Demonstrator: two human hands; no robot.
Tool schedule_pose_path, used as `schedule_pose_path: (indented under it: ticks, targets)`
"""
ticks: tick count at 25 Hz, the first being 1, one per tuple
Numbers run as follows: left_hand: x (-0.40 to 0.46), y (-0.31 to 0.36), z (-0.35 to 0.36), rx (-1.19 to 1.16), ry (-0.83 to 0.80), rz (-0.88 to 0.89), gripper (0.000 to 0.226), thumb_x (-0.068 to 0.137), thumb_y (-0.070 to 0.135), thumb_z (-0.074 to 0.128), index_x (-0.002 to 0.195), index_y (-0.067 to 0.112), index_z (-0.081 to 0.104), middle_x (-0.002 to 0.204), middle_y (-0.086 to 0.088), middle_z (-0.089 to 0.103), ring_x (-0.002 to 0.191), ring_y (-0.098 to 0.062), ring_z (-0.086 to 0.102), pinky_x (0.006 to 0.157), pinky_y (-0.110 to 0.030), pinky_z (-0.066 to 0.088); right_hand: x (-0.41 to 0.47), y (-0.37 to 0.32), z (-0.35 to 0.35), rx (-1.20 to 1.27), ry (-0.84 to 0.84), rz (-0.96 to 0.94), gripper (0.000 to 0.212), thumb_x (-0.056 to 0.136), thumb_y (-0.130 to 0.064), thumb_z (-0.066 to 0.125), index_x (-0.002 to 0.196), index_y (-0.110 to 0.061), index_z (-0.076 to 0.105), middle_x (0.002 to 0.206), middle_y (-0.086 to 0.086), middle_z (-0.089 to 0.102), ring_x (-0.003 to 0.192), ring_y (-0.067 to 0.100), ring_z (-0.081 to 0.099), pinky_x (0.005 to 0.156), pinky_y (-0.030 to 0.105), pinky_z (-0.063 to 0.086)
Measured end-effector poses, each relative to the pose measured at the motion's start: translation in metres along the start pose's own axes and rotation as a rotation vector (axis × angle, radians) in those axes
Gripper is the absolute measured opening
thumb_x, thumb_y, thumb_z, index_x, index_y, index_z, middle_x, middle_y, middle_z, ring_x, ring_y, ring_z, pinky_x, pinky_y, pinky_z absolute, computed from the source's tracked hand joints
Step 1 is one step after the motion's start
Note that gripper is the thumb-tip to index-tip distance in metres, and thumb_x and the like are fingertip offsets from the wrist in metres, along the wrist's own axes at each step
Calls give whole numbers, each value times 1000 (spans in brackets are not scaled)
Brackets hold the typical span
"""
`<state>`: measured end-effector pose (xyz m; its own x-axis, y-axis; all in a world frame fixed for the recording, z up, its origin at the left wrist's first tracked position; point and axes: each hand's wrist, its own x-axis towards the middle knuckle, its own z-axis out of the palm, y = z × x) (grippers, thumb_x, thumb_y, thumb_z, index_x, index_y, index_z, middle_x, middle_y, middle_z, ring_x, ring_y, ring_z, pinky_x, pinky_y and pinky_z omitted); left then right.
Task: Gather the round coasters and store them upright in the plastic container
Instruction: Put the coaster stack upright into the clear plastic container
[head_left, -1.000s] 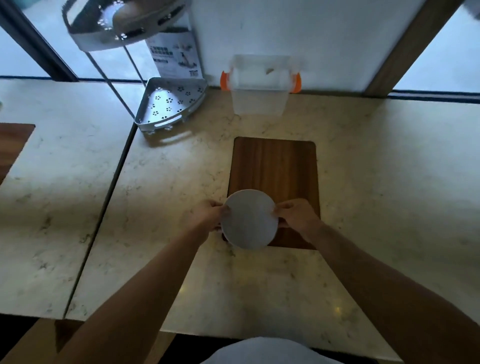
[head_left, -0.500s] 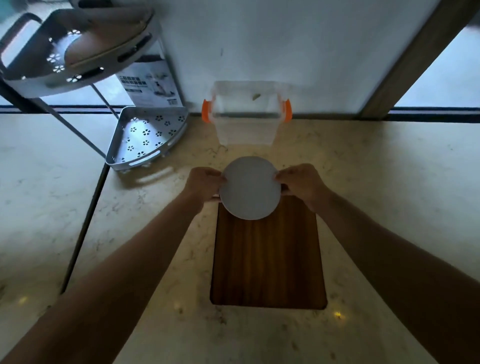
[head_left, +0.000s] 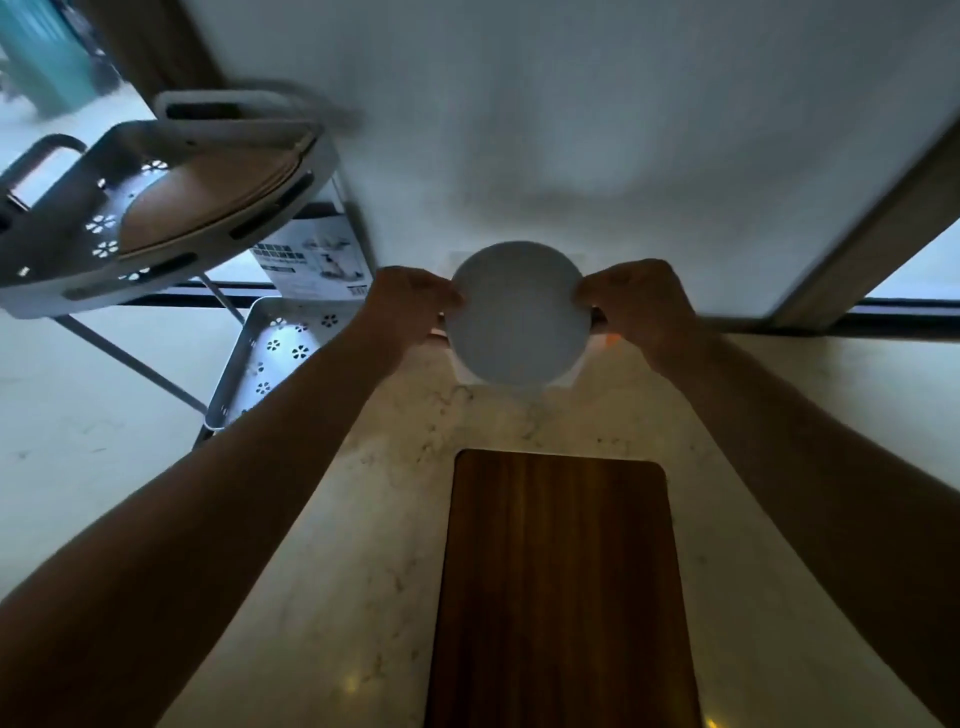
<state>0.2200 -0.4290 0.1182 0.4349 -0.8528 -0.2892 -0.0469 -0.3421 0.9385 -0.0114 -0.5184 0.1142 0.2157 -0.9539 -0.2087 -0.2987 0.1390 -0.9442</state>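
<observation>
Moved since earlier: both hands have carried the round coasters (head_left: 518, 314) away from the wooden board (head_left: 558, 587) and up to the plastic container (head_left: 567, 378) at the back of the worktop (head_left: 363, 519).
Rack: a tiered metal corner rack (head_left: 171, 208) stands at far left; its top tier holds a brown flat item, its lower perforated tray looks bare.
Left hand: left hand (head_left: 410, 306) has its grip clamped on the coasters' left rim.
Coasters: held upright, face toward the camera, in front of the container and hiding most of it; whether one disc or a stack, I cannot tell.
Handling: judged thin, stiff and light, with a smooth face likely to slip; best pinched at opposite rims, as now.
Right hand: right hand (head_left: 631, 306) has its grip clamped on the right rim.
Container: clear, with an orange latch just showing at right; contents hidden behind the disc.
Board: lies bare, nearer the person.
</observation>
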Motion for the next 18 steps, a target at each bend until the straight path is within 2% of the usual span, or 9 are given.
schedule_pose_path:
  ticks: [3,5,7,10,13,15,16,18]
  targets:
    - [33,23,1,55,-12,-2,13,82,-3,70,94,-7,66,86,-22,69,65,-27,71,58,-40,62,36,-16,3,-49,40,-61,4,67,-10,73,65,-6,73,73,17,74,69,29,74,69,46,64]
    - [52,28,3,84,8,25,10,82,-5,70,91,-7,67,86,-24,68,67,-29,70,67,-47,63,58,-19,7,-152,81,-117,13,67,-14,70,68,-2,74,66,14,72,61,22,72,65,38,63]
    - [68,24,8,152,47,104,7,81,-4,71,88,-5,68,88,-28,69,75,-37,71,76,-53,60,71,-18,12,-337,119,-208,17,69,-22,69,70,-6,75,65,9,73,60,18,70,60,27,56]
    - [86,6,11,404,105,226,10,78,6,76,87,2,74,86,-22,73,83,-36,72,82,-46,59,83,-1,18,-518,123,-321,13,71,-24,72,78,-13,74,78,2,73,70,17,63,61,17,43]
    - [99,-13,16,702,128,322,13,75,15,78,87,8,77,88,-12,75,89,-28,68,83,-32,51,91,24,21,-636,75,-393,15,72,-21,72,85,-16,74,88,3,72,84,23,63,75,26,45]
    - [104,-26,20,810,156,365,14,77,18,76,89,12,77,90,-12,72,93,-27,64,78,-24,38,93,39,22,-744,97,-406,18,74,-25,73,91,-19,74,96,10,65,95,32,56,82,37,46]
    - [106,-31,22,834,171,383,14,78,19,76,90,12,77,91,-13,69,93,-27,62,76,-22,32,94,44,22,-786,122,-398,19,75,-27,74,93,-21,75,98,12,61,98,35,52,83,39,44]
    - [113,-40,25,861,179,395,13,80,22,76,91,14,76,94,-16,63,95,-30,58,79,-26,35,98,52,25,-823,150,-375,19,77,-29,74,95,-22,74,102,14,55,101,37,48,83,39,39]
